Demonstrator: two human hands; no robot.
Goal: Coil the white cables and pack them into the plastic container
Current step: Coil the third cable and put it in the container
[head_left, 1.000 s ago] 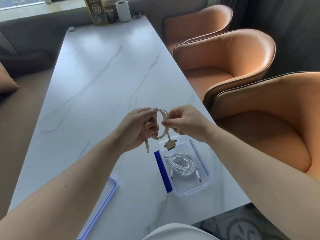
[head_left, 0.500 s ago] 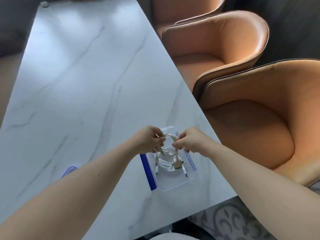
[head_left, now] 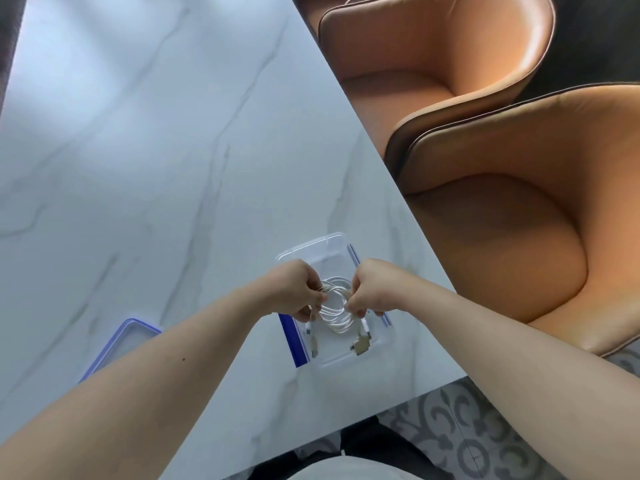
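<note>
Both grips are pinched tight on the same white cable coil [head_left: 334, 306]: left hand [head_left: 294, 291] at the coil's nine o'clock side, right hand [head_left: 369, 289] at its three o'clock, fingers closed over the bundled loops. From the head view, the coil hangs right over the open plastic container [head_left: 332, 242], which sits on the marble table [head_left: 138, 150] near its edge, at about five o'clock from the table's middle. Plug ends dangle down inside: a slim connector [head_left: 314, 346] at seven o'clock of the coil, a chunkier multi-head adapter [head_left: 362, 344] at five o'clock. Whether a second coil lies beneath, I cannot tell. The container's blue-rimmed lid [head_left: 119, 341] lies at nine o'clock, well apart. This cable looks light, soft and springy, so the loops will likely want to spring open once let go; holding across all the strands at opposite sides, as here, looks the safest hold, pressing it flat before release.
</note>
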